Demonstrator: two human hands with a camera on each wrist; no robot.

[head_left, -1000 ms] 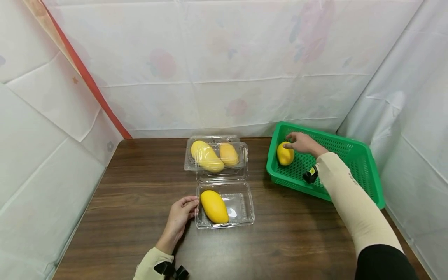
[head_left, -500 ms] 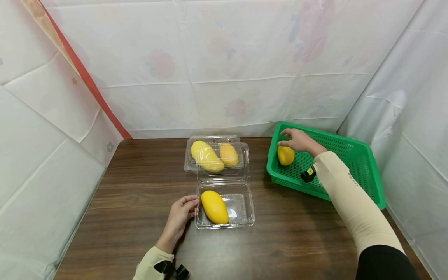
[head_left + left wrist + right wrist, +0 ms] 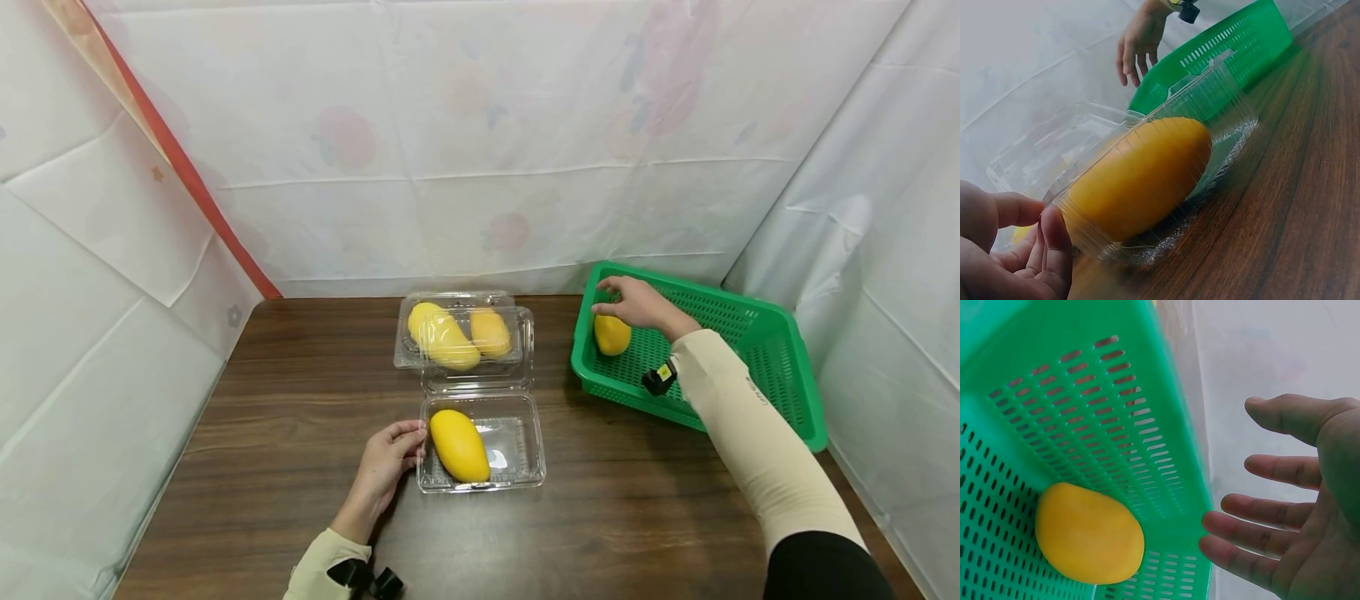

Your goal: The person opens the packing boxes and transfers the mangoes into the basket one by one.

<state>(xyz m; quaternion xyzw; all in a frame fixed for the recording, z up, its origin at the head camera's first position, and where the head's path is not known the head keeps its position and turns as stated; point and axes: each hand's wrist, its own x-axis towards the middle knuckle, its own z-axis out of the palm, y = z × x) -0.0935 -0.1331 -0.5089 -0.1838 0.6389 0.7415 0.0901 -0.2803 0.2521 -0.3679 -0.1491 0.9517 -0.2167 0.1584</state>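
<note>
My left hand (image 3: 384, 467) pinches the left rim of an open clear plastic clamshell box (image 3: 517, 427) between thumb and fingers. A yellow mango (image 3: 460, 446) lies in the left half of its base, and the raised lid leans away at the back. In the left wrist view, thumb and fingertip meet at the box's edge beside the mango (image 3: 1141, 178). Over the left end of a green basket (image 3: 772, 342), my right hand (image 3: 637, 302) hovers with fingers spread and nothing in them. Below it sits another mango (image 3: 612, 336), apart from the fingers in the right wrist view.
Behind the open box stands a second clear box (image 3: 405, 354) with two mangoes (image 3: 446, 337) inside, partly seen through the raised lid. White patterned sheets (image 3: 465, 150) enclose the back and sides of the brown wooden table (image 3: 300, 400).
My right hand has shifted slightly left and up from beside the mango in the basket, its fingers now extended. The left hand keeps its place at the box's rim.
</note>
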